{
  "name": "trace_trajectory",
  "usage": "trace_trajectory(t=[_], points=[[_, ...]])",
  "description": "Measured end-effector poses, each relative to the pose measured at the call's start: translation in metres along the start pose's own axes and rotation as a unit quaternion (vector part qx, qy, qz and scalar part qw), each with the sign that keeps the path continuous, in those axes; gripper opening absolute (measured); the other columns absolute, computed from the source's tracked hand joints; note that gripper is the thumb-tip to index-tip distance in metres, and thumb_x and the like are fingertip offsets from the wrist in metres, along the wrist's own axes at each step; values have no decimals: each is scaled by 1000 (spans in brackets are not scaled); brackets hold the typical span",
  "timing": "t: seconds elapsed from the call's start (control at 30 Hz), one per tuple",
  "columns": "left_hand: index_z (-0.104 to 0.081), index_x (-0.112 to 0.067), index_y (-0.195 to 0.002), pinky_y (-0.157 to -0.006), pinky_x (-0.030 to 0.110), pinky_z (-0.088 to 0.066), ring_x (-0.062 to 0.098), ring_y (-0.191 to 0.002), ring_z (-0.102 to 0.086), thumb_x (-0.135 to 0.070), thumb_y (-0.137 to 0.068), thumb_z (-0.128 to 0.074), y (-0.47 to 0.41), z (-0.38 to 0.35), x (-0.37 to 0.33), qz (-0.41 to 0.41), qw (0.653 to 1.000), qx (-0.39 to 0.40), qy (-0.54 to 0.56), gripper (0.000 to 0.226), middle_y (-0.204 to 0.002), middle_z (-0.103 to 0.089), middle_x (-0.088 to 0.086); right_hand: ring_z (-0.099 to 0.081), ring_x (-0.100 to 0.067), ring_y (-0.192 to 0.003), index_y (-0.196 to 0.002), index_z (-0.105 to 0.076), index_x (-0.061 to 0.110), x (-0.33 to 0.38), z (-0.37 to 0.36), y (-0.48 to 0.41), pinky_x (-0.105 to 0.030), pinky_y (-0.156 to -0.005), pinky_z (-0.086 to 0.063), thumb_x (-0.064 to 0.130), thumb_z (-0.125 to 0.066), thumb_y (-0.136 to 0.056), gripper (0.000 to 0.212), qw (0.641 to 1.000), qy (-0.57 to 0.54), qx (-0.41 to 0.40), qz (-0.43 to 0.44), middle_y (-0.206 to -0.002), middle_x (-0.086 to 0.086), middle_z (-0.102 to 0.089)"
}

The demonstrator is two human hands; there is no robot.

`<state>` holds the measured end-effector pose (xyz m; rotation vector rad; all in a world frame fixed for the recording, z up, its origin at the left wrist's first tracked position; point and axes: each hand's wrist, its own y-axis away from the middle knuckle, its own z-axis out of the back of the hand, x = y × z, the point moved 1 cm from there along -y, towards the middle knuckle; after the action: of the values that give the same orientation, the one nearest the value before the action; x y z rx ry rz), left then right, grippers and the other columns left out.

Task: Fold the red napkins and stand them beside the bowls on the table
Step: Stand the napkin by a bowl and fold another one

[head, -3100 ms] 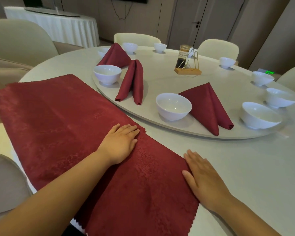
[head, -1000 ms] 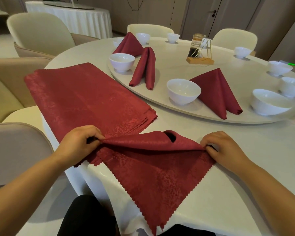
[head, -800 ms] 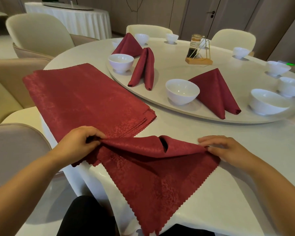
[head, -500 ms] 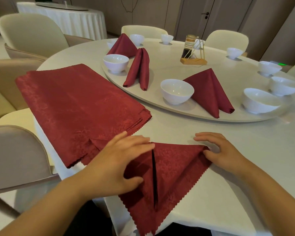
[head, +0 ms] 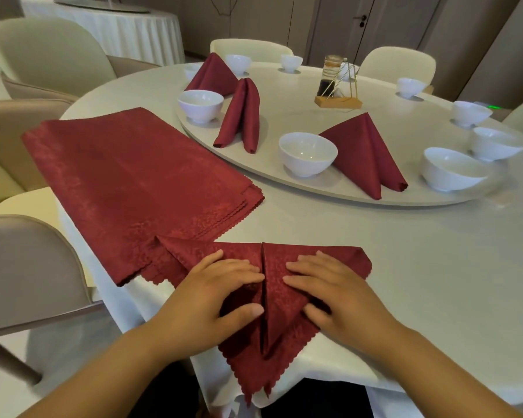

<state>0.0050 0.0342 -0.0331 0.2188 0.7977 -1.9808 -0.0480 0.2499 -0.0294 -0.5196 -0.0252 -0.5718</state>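
Observation:
A red napkin (head: 272, 333) lies at the table's near edge, folded so both side flaps meet at a centre seam, its point hanging over the edge. My left hand (head: 212, 294) presses flat on the left flap and my right hand (head: 329, 292) presses flat on the right flap. To the left lies a stack of unfolded red napkins (head: 127, 176). On the turntable (head: 284, 116), three folded napkins stand: one (head: 366, 152) beside the near bowl (head: 307, 152), one (head: 242, 116) beside the left bowl (head: 200, 104), one (head: 213, 75) farther back.
More white bowls ring the turntable, such as one at the right (head: 449, 168). A condiment holder (head: 337, 86) stands near its middle. Cream chairs surround the table, one (head: 27, 267) close on my left. Another draped table (head: 103, 25) stands behind.
I lifted one napkin off the stack, folded it into a triangle, then brought both corners down to the middle. Both hands moved from pinching the corners to pressing flat on the flaps.

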Motion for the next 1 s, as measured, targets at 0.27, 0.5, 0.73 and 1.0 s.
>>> trace_trajectory(t=[0.27,0.5,0.73,1.0], points=[[-39,-27,-132,-112,30,-6,3,-132,-28,-81,-70,-40,19,-8,-2,-30,997,57,-37,82,-138,-40,-11,-52,-9,-106,-93,-71,13,17,-17,2,-27,-105,-25,17,-50,-74,29,998,-61,-22,15,-103,-3,-70],[-42,-21,-129,-111,31,-11,10,-126,-37,-70,-60,-53,21,-12,-2,-25,994,47,-94,85,-130,-52,-2,-55,-11,-105,-90,-73,11,25,-13,1,-28,-106,-27,15,-52,-75,26,995,-75,-63,34,-100,-4,-71],[-41,-26,-131,-113,29,-9,7,-129,-35,-51,-64,-56,26,-9,1,-36,994,70,-71,72,-132,-49,-8,-55,-10,-106,-88,-74,14,30,-16,8,-28,-106,-30,20,-55,-74,25,996,-86,-16,24,-103,-2,-70],[-54,-31,-126,-111,18,-2,-2,-127,-35,-34,-81,-36,-4,17,-9,44,998,-29,22,49,-132,-50,-15,-57,-6,-107,-83,-75,16,34,-10,10,-23,-106,-32,17,-55,-69,25,991,-133,22,-16,-102,2,-70]])
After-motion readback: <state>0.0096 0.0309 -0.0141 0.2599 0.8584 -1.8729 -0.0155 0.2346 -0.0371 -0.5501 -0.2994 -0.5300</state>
